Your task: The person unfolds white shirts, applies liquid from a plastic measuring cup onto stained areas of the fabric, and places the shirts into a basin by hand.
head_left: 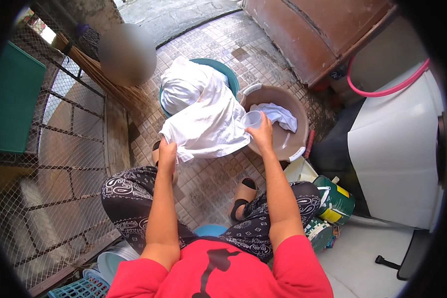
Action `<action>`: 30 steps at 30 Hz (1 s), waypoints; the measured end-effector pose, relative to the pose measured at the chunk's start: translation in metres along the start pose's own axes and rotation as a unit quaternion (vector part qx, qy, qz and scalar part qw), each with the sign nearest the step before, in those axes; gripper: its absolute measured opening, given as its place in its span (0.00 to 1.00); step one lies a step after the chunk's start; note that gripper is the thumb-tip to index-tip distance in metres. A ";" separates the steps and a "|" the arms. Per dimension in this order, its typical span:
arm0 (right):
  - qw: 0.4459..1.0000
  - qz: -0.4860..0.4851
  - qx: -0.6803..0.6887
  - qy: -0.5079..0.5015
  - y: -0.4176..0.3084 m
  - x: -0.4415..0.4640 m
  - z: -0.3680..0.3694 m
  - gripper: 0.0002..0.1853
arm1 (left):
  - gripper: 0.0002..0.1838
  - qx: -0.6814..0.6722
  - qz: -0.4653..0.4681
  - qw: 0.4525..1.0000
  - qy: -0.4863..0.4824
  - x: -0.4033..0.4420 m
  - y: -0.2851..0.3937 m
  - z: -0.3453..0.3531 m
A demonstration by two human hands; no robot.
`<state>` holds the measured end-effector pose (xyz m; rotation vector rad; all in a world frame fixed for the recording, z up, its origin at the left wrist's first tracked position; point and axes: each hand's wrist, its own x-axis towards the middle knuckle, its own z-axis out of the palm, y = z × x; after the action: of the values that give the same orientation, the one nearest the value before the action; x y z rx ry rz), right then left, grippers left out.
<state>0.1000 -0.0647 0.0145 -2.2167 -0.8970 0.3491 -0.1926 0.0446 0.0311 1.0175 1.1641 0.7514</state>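
Note:
A white cloth is spread out in front of me, its far part bunched over a teal basin. My left hand is closed on the cloth's near left corner. At the cloth's right edge, my right hand grips a small clear cup; whether its fingers also pinch the cloth cannot be made out. Just beyond that hand stands a brown basin with white handles. Another white cloth lies inside it, partly in water.
Wire mesh and a straw broom are at the left. Green buckets and a white machine-like body stand at the right. A brown metal panel rises behind. Below me shows a blue rounded surface.

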 end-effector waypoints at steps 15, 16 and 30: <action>0.956 -0.228 -0.142 -0.120 -0.077 -0.003 0.084 0.40 | 0.32 0.000 0.038 0.999 0.004 -0.013 0.017 0.010; 0.962 -0.208 -0.135 -0.114 -0.068 0.004 0.088 0.40 | 0.32 -0.019 0.028 0.999 0.004 -0.014 0.020 0.011; 0.975 -0.015 0.213 -0.065 -0.016 0.056 -0.048 0.44 | 0.25 -0.412 -0.034 0.907 -0.080 0.018 0.014 -0.019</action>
<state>0.1552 -0.0427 0.0607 -1.7989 -0.8331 0.6176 -0.2060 0.0708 0.0360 0.3124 0.6198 0.9622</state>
